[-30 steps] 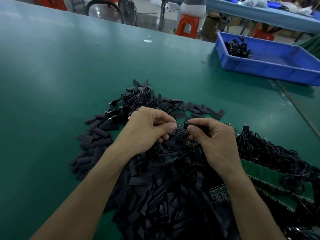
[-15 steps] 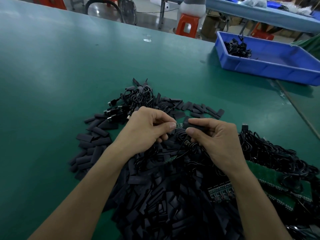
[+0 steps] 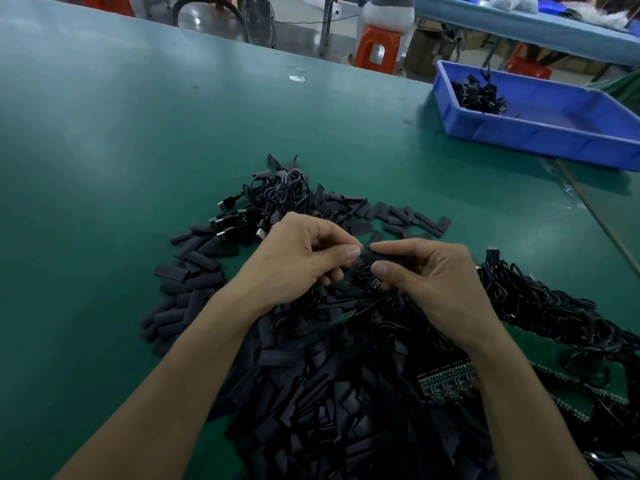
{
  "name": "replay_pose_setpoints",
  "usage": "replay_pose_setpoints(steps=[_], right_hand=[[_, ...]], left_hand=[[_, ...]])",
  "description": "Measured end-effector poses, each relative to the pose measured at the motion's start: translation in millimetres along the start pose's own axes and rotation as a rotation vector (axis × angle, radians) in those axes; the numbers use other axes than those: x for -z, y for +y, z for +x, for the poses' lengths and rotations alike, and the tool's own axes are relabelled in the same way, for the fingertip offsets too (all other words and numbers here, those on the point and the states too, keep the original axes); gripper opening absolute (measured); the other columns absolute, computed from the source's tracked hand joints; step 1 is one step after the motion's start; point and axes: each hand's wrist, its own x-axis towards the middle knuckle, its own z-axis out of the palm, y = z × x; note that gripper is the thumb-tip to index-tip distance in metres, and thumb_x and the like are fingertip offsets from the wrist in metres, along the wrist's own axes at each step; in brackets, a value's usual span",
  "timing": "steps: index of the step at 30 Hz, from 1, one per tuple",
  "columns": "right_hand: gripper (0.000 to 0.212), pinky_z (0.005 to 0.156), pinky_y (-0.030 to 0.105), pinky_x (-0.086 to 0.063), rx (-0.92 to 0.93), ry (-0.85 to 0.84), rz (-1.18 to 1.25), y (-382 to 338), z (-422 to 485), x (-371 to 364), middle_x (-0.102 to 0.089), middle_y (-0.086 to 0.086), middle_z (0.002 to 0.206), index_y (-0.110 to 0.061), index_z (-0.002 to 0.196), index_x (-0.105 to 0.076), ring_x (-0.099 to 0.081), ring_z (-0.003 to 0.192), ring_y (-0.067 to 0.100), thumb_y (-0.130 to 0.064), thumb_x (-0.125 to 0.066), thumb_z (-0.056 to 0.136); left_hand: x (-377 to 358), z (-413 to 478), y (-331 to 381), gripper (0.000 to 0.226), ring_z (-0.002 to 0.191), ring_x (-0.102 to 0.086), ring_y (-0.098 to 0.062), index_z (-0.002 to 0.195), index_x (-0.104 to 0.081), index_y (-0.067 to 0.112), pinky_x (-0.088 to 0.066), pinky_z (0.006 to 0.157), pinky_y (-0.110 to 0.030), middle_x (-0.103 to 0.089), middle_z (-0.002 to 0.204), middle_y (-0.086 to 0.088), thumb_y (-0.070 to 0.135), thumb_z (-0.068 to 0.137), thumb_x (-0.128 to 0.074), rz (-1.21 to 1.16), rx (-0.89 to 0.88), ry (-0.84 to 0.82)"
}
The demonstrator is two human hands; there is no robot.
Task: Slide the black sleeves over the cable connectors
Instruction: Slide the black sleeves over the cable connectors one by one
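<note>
Over a heap of flat black sleeves [image 3: 332,403] my two hands meet at the middle of the green table [image 3: 104,140]. My right hand [image 3: 429,282] pinches one black sleeve [image 3: 382,258] between thumb and forefinger. My left hand [image 3: 304,258] pinches the end of a thin black cable right at the sleeve's mouth; the connector itself is hidden between my fingertips. A small plug [image 3: 375,283] of the same cable hangs just under my right thumb. More coiled cables with USB plugs [image 3: 273,202] lie behind my left hand.
A blue bin [image 3: 540,133] holding a few cables [image 3: 479,97] stands at the far right. Green circuit boards [image 3: 540,362] with tangled black cables [image 3: 561,317] lie at my right. Orange stools and another bench stand beyond the table's far edge.
The green board end seen between my fingertips earlier is now covered; my hands have drawn closer together, and the sleeve sits against my left fingertips.
</note>
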Motion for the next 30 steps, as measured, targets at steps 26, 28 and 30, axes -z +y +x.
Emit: replay_pose_setpoints(steps=[26,28,30], right_hand=[[0.021,0.068,0.016,-0.055,0.067,0.129,0.01,7,-4,-8,-0.076,-0.005,0.085,-0.028,0.098,-0.074,-0.071,0.069,0.012,-0.03,-0.074,0.078],[0.023,0.07,0.018,-0.056,0.076,0.11,-0.003,7,-3,-7,-0.076,-0.004,0.086,-0.029,0.099,-0.074,-0.072,0.072,0.013,-0.032,-0.075,0.077],[0.021,0.069,0.019,-0.057,0.095,0.115,-0.024,7,-3,-8,-0.076,-0.004,0.084,-0.03,0.098,-0.074,-0.072,0.07,0.013,-0.032,-0.075,0.077]], left_hand=[[3,-5,8,0.005,0.061,-0.06,0.005,0.094,-0.075,0.022,-0.042,0.058,-0.007,-0.066,0.065,0.017,0.022,0.095,-0.07,0.348,-0.171,0.036],[2,-4,6,0.006,0.064,-0.064,0.002,0.091,-0.073,0.025,-0.047,0.059,-0.01,-0.069,0.071,0.019,0.021,0.094,-0.07,0.309,-0.148,0.028],[0,-3,3,0.008,0.065,-0.067,-0.001,0.088,-0.072,0.028,-0.052,0.062,-0.015,-0.071,0.074,0.015,0.022,0.093,-0.071,0.271,-0.124,0.022]])
